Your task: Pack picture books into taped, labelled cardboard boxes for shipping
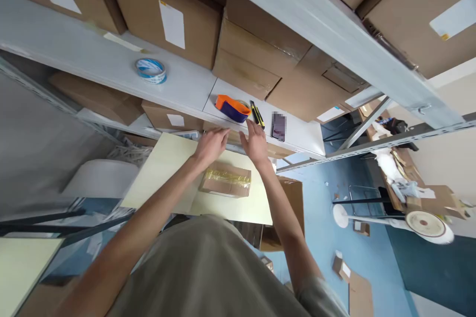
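Note:
My left hand (211,146) is over the far edge of the pale yellow tabletop (156,168), fingers stretched toward the right, holding nothing I can see. My right hand (255,144) reaches to the shelf's front edge, thumb apart from the fingers. Its fingertips are just below a yellow and black box cutter (257,115) and close to an orange and purple tape dispenser (233,108); I cannot tell whether they touch. Below and between my forearms lies a small cardboard box (226,185) with yellowish tape along its top. A phone (278,126) rests right of the cutter.
A blue and white tape roll (150,71) sits on the white shelf (186,81). Large cartons (174,15) line its back. An open carton (290,198) stands on the floor beside the table. Farther right are a white fan (424,224) and a cluttered table.

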Demonstrator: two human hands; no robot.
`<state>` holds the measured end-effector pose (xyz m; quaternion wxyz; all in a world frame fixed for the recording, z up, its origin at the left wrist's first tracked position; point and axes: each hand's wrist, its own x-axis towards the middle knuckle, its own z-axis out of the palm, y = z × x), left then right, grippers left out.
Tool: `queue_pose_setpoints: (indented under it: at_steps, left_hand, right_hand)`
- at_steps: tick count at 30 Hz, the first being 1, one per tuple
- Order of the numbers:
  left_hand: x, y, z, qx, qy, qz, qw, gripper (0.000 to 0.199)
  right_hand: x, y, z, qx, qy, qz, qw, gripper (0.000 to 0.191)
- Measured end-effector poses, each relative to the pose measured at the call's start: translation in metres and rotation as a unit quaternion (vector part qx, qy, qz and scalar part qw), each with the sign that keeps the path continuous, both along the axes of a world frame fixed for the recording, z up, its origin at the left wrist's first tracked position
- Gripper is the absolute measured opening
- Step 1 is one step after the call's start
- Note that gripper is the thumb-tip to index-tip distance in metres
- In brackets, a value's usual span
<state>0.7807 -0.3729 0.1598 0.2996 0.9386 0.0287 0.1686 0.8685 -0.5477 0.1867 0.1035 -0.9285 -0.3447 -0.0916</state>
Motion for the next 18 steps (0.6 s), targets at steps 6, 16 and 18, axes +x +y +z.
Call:
queue_pose_setpoints:
  at_steps: [6, 16, 18]
  left_hand:
    - [0.01, 0.004, 0.039, -0.068, -0.081, 0.07, 0.992, 0.018]
    - [-0.08, 0.001, -0.038, -0.319, -0.042, 0.048, 0.946, 0.03]
    - [-0.103, -0.009, -0.058, -0.377, -0.014, 0.05, 0.925, 0.03]
  right_hand:
    - [0.057, 0.079, 0.018, -0.085, 0.061, -0.036, 0.994, 0.048]
    - [-0.019, 0.029, -0.041, 0.121, 0.224, -0.058, 0.965, 0.053]
    - [-0.062, 0.01, -0.065, 0.197, 0.345, -0.02, 0.917, 0.061]
